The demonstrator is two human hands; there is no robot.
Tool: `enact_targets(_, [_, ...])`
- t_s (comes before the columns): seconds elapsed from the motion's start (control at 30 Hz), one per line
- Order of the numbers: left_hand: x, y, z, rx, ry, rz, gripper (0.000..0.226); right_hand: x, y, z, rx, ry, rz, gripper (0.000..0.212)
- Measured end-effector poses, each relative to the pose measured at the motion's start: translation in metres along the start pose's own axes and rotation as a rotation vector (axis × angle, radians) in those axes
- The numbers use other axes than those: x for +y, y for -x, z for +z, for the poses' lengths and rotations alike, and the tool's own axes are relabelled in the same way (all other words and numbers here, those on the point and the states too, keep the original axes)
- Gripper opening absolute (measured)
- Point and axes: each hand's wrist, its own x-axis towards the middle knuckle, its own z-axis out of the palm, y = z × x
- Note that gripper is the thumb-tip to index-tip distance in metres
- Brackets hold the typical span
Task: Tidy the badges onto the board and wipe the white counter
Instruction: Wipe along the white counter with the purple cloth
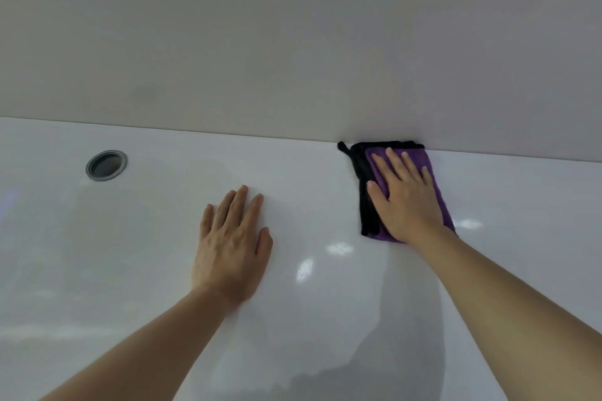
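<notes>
A glossy white counter (146,254) fills the lower half of the view. A folded purple and black cloth (366,198) lies on it, its far edge against the back wall. My right hand (405,195) presses flat on the cloth with straight fingers spread. My left hand (233,244) rests flat on the bare counter to the left of the cloth, fingers straight, holding nothing. No badges or board are in view.
A round grey cable grommet (106,165) is set into the counter at the far left. A plain pale wall (293,42) rises straight from the counter's back edge. Light reflections show on the counter surface.
</notes>
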Motion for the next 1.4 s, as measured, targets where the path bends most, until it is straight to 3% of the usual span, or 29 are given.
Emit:
enact_targets(0.23, [0.003,0.0,-0.001,0.005,0.013,-0.013,0.067,0.097,0.011,-0.021,0.014,0.014,0.161,0.076])
enact_targets(0.33, [0.004,0.0,-0.001,0.003,0.004,-0.02,0.068,0.103,0.01,-0.018,-0.007,0.035,0.173,0.067])
enact_targets(0.57, [0.005,-0.001,0.0,0.012,0.007,-0.02,0.067,0.064,0.016,-0.009,-0.025,0.055,0.139,0.065])
enact_targets(1.07, [0.004,0.001,0.001,0.061,0.067,-0.042,0.064,-0.12,0.082,0.016,-0.075,-0.019,-0.189,0.068])
enact_targets(1.2, [0.005,0.001,0.001,0.076,0.098,-0.045,0.064,-0.127,0.097,0.022,-0.075,-0.02,-0.232,0.067])
enact_targets(1.4, [0.006,0.004,0.0,0.049,0.067,-0.045,0.064,-0.082,0.097,0.017,-0.045,-0.022,-0.186,0.067])
